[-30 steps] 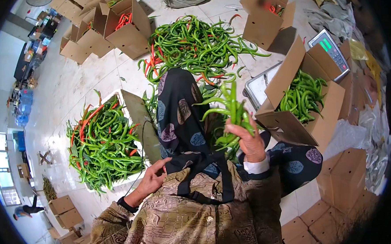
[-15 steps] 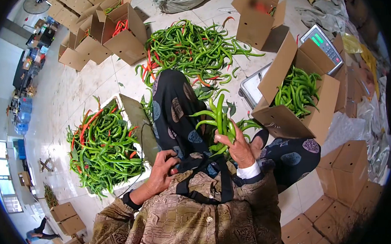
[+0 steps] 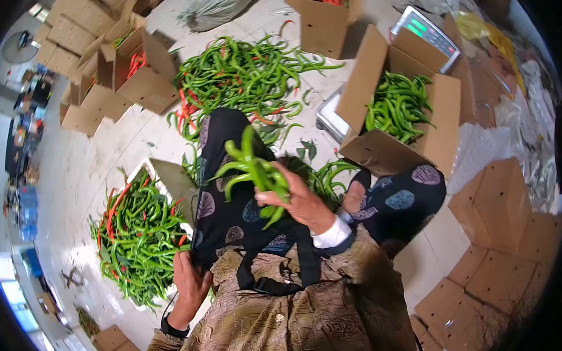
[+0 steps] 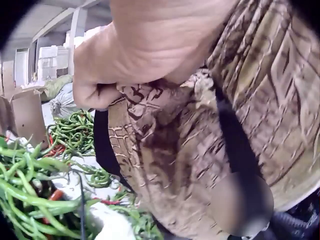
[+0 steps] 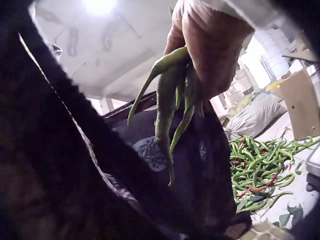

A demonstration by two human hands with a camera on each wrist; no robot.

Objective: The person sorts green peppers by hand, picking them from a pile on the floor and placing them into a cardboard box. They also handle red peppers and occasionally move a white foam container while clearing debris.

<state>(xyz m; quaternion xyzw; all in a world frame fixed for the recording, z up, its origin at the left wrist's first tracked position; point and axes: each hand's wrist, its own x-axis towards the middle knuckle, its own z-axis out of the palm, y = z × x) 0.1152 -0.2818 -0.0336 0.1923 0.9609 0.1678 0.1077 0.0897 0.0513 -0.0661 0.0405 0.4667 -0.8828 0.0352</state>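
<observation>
"Peppers [image 3: 132,240] at the far left: how are they placed?"

"Green ones, with some red among them, are piled above the rim of a pale crate [image 3: 170,181]."

"And the left hand [image 3: 190,285]?"

"It is held just beside the crate. In the left wrist view its fingers are seen curled by the jacket [image 4: 165,165]; whether cloth is pinched cannot be told."

"Further right?"

"A loose heap [image 3: 237,76] of green and red is spread over the floor [image 3: 126,139] ahead. Nearer, a small bunch of green peppers [image 3: 249,167] is held over the trousers [image 3: 400,200] by the right hand [image 3: 305,203]. By that grip the bunch is pinched at one end, and its tapered tips are free."

"How is such a bunch best handled?"

"A light, even grip is advised, since skins could be bruised or stalks snapped by squeezing. The tips should be turned one way, and the bunch held small enough that none slip."

"And at the far right?"

"An open carton [image 3: 378,151] of green peppers is set at the scale [image 3: 334,118]; whether it is borne by the platform is hidden. If more are added, they should be lowered in gently, not dropped."
</observation>
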